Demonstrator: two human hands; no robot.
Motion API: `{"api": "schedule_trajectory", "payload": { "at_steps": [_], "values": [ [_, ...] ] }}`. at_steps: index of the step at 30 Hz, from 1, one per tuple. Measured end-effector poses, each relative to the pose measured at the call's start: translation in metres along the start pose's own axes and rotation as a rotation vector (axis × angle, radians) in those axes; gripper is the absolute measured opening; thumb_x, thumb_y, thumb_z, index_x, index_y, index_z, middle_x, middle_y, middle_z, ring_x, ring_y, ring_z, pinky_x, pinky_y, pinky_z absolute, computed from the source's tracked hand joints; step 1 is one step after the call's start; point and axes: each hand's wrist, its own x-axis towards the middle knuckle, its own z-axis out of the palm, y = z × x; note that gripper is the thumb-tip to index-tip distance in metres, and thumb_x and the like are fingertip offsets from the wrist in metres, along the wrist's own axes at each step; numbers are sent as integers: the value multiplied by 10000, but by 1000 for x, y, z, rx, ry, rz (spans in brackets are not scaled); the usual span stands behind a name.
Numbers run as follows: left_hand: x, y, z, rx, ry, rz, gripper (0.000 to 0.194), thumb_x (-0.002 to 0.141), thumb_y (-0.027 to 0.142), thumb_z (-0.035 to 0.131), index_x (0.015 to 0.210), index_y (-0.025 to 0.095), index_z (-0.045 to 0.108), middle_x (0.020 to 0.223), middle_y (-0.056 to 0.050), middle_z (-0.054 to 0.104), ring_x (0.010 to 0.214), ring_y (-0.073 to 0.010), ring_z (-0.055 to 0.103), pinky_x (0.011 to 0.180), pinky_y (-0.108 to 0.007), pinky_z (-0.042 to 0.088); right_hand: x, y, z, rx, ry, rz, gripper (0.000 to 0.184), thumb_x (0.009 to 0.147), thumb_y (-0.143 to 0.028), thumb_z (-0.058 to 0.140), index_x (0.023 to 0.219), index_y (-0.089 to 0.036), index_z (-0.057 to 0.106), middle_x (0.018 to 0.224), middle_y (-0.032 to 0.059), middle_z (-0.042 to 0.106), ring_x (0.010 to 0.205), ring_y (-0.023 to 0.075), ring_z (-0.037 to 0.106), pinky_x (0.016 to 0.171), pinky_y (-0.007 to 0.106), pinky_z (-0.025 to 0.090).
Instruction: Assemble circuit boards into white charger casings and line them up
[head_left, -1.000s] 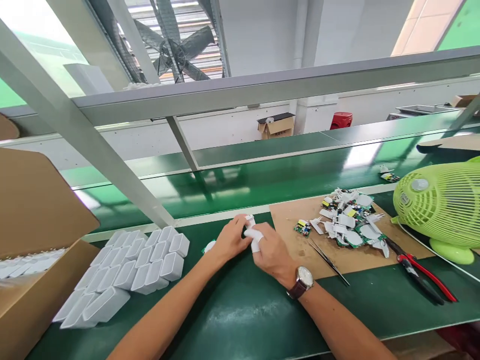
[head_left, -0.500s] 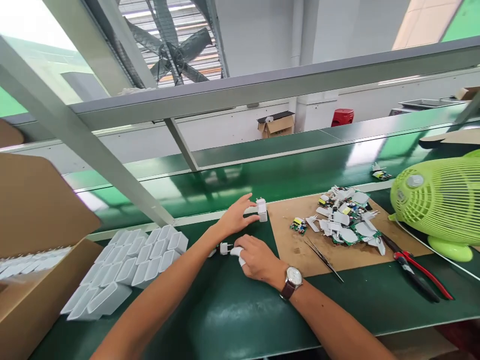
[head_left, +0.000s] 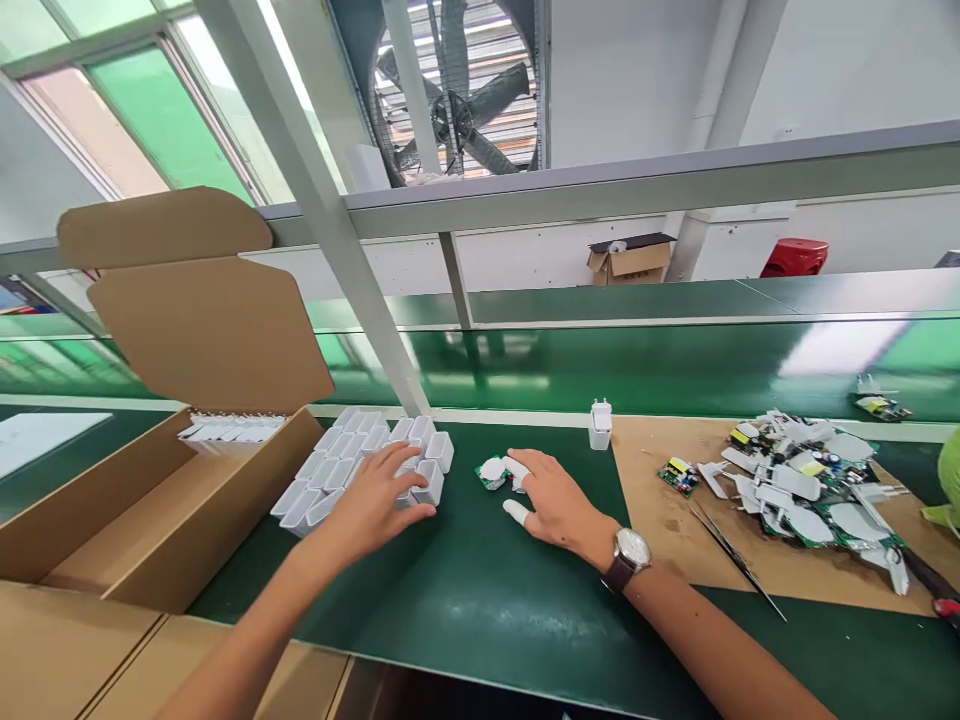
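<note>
White plastic cups (head_left: 337, 470) stand in close rows on a green desk (head_left: 480, 620). Over their near right corner spreads the left hand (head_left: 367, 505), fingers loose, gripping nothing visible; whether it touches a cup cannot be told. To the right, the right hand (head_left: 559, 500) lies beside a small circuit board (head_left: 492, 472) with a round white top. Its thumb and forefinger, in white covers (head_left: 516, 512), are parted with nothing pinched between them; contact with the board is unclear. Lifting one outer cup by its side walls would probably spare its neighbours a knock. Gripping the board by its edges seems kindest to its parts. A white plug (head_left: 600, 425) stands upright, well apart, near the desk's far edge.
</note>
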Motion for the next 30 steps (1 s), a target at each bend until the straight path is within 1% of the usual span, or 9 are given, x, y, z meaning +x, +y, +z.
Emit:
{"api": "schedule_trajectory", "payload": {
  "at_steps": [3, 6, 9, 12, 18, 22, 24, 26, 30],
  "values": [
    [-1, 14, 14, 42, 8, 27, 123, 895, 321, 693, 847, 211, 720, 1327, -143, 626, 1342, -425, 498, 1022, -637, 501, 35, -6, 3, 4, -155, 38, 415, 765, -63, 696, 1169, -147, 650, 1475, 202, 554, 1366, 346, 505, 1121, 523, 427],
    [10, 42, 9, 3, 24, 118, 71, 896, 179, 629, 835, 197, 659, 1262, -136, 620, 1290, -374, 527, 1018, -575, 516, 57, -7, 3, 22, -203, 106, 316, 720, -41, 691, 995, -198, 676, 1222, 122, 714, 1114, 278, 661, 935, 385, 517],
    [19, 66, 4, -108, 60, 189, 75, 910, 145, 582, 889, 206, 621, 1345, -133, 578, 1305, -331, 528, 1043, -511, 519, 54, 1, -6, 48, -228, 204, 161, 796, -105, 653, 904, -222, 680, 852, 29, 751, 779, 200, 695, 712, 275, 501],
    [24, 72, 13, -189, 33, 197, 66, 888, 143, 580, 869, 204, 598, 1429, -141, 536, 1264, -328, 583, 977, -457, 560, 30, 17, -25, 65, -235, 334, 215, 885, -149, 573, 1039, -215, 708, 705, -6, 728, 600, 166, 657, 601, 252, 474],
    [56, 73, 49, -412, -49, 169, 39, 846, 172, 575, 852, 206, 595, 1315, -110, 605, 876, -205, 706, 742, -308, 580, -14, 32, -52, -1, -143, 519, 364, 976, -320, 558, 1297, -177, 654, 1231, 155, 726, 1107, 288, 702, 940, 439, 548],
    [69, 80, 67, -502, 10, 145, 75, 809, 156, 592, 857, 212, 581, 1248, -98, 610, 1024, -227, 671, 870, -331, 574, -23, 22, -39, 56, -228, 387, 667, 804, -307, 773, 1425, -173, 572, 1387, 168, 636, 1276, 327, 616, 1070, 480, 501],
    [66, 80, 76, -546, 44, 106, 128, 819, 157, 610, 931, 214, 585, 1299, -107, 586, 1119, -241, 646, 940, -357, 567, -27, 20, -31, 65, -240, 305, 657, 789, -197, 743, 1422, -159, 569, 1397, 169, 622, 1284, 326, 599, 1089, 493, 487],
    [58, 77, 82, -606, 66, 59, 305, 847, 218, 667, 1137, 218, 572, 1382, -130, 543, 1209, -261, 617, 1001, -393, 558, -32, 19, -25, 67, -189, 283, 605, 802, -140, 685, 1397, -169, 580, 1329, 152, 650, 1210, 305, 628, 1053, 492, 516],
    [48, 68, 92, -717, 38, -31, 928, 786, 396, 837, 1537, 252, 311, 1467, -165, 506, 1313, -317, 577, 1092, -490, 519, -39, 20, -28, 145, 20, 235, 549, 835, -131, 621, 1373, -228, 562, 1202, 107, 663, 1116, 274, 643, 969, 472, 574]
  ]
}}
